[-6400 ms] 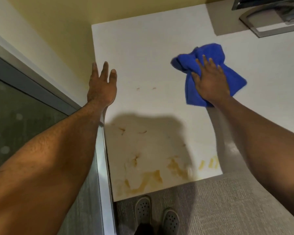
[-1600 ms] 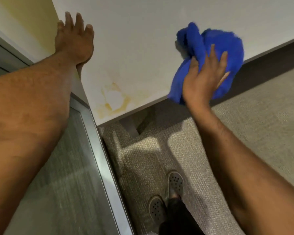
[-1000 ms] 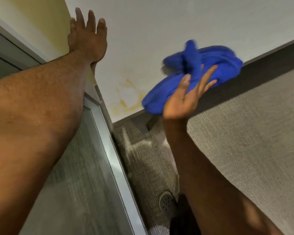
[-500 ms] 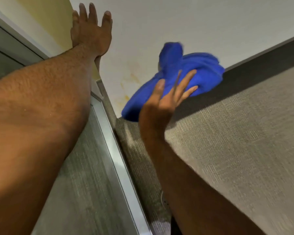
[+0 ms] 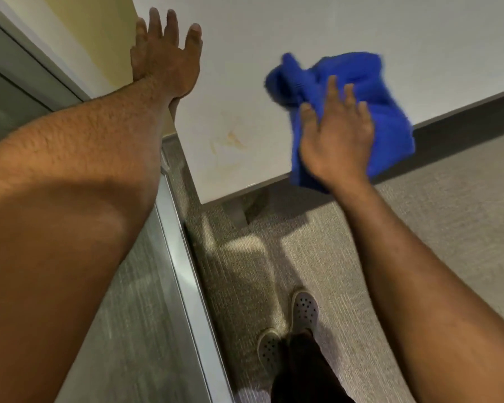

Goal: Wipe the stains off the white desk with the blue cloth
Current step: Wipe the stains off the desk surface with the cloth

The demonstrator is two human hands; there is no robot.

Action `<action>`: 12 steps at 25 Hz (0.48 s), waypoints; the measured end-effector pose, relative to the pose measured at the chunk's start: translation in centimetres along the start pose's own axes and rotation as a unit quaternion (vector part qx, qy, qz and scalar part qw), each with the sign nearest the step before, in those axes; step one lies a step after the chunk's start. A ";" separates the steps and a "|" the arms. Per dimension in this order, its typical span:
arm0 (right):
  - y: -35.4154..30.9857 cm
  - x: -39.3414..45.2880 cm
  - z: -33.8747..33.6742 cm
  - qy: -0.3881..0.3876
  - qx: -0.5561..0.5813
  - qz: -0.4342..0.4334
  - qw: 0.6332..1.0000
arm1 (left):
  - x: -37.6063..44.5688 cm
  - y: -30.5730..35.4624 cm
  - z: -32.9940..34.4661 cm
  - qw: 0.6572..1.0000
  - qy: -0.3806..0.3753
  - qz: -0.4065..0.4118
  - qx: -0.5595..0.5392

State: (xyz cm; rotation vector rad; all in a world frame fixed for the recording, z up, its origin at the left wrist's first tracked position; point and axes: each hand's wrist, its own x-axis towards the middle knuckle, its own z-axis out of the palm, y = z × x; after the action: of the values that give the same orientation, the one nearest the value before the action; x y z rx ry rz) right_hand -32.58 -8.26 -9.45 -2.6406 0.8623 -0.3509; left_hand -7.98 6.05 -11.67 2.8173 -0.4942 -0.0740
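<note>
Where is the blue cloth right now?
In the head view the cloth lies on the desk at its front edge, under the flat right hand, to the right of the yellow stains.

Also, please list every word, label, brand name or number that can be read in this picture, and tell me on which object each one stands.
None: no readable text shows in this view.
The blue cloth shows no tag or label.
The white desk bears only faint yellow stains, no print.
The grey shoes show holes only, no brand mark.
</note>
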 end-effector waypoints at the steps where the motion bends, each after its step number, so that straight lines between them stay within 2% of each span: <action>1: -2.1 -1.0 0.8 -0.026 -0.020 -0.071 0.997 | 0.2 -0.2 -0.2 1.000 -0.004 -0.003 -0.005; 3: -3.7 -2.7 1.8 -0.122 0.001 -0.205 0.971 | 0.1 -0.4 -0.8 1.000 -0.014 -0.015 -0.012; 4: -3.2 -2.4 1.5 -0.154 0.018 -0.246 0.957 | 0.2 -0.3 -0.4 1.000 -0.006 0.004 -0.008; 6: -2.4 0.3 0.8 -0.178 0.061 -0.237 0.953 | 0.5 -0.6 0.8 0.998 -0.003 0.058 0.005; 8: -3.8 1.1 1.0 -0.170 0.033 -0.241 0.955 | 1.7 -1.3 0.8 0.999 -0.031 0.037 -0.013; 10: -6.3 -1.2 2.0 -0.192 0.025 -0.328 0.925 | 1.9 -1.5 0.0 0.999 -0.031 0.024 -0.013; 12: -6.5 -3.4 2.0 -0.242 0.058 -0.407 0.879 | 1.9 -1.3 -1.0 0.996 -0.083 0.025 0.026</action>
State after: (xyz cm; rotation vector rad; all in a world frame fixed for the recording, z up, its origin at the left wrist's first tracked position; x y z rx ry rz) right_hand -31.24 -0.81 -9.15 -2.6475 -0.4421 0.0823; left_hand -5.70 6.81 -11.06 2.8625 -0.6123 -0.2916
